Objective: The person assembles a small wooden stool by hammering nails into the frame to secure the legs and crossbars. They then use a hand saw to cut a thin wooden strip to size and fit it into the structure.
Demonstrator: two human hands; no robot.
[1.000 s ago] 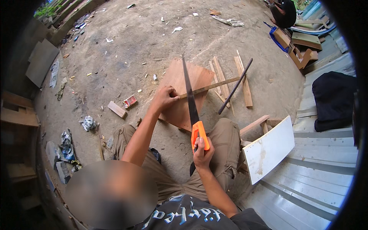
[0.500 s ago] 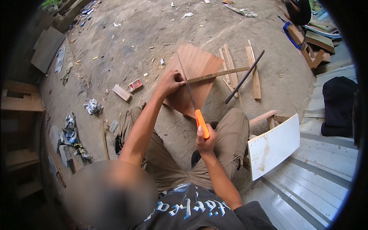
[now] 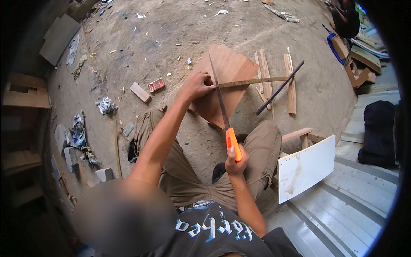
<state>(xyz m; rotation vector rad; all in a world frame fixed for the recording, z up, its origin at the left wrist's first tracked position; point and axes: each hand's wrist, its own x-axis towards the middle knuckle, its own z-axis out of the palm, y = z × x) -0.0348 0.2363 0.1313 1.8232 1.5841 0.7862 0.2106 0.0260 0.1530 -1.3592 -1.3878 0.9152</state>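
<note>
My right hand (image 3: 236, 160) is wrapped round the orange handle of a handsaw (image 3: 221, 103), held in front of my right knee. Its long blade points away from me and crosses a narrow wooden strip (image 3: 252, 81) close to the strip's left end. That end is pinched by the fingers of my left hand (image 3: 199, 87), just left of the blade. Beneath both lies a reddish-brown plywood board (image 3: 233, 62), tilted corner-on between my legs. The strip's far end reaches right to a dark slim bar (image 3: 280, 88).
Pale wooden slats (image 3: 291, 90) lie right of the board. A white-topped wooden piece (image 3: 306, 169) stands by my right knee, near corrugated metal sheets (image 3: 342, 188). Left are a wood block (image 3: 140, 92), a red packet (image 3: 156, 85) and crumpled wrappers (image 3: 106, 106). Another person (image 3: 346, 19) is at far right.
The saw has been drawn back toward me along its length by my right hand. My left hand keeps its hold on the strip's end. The whole view has shifted slightly.
</note>
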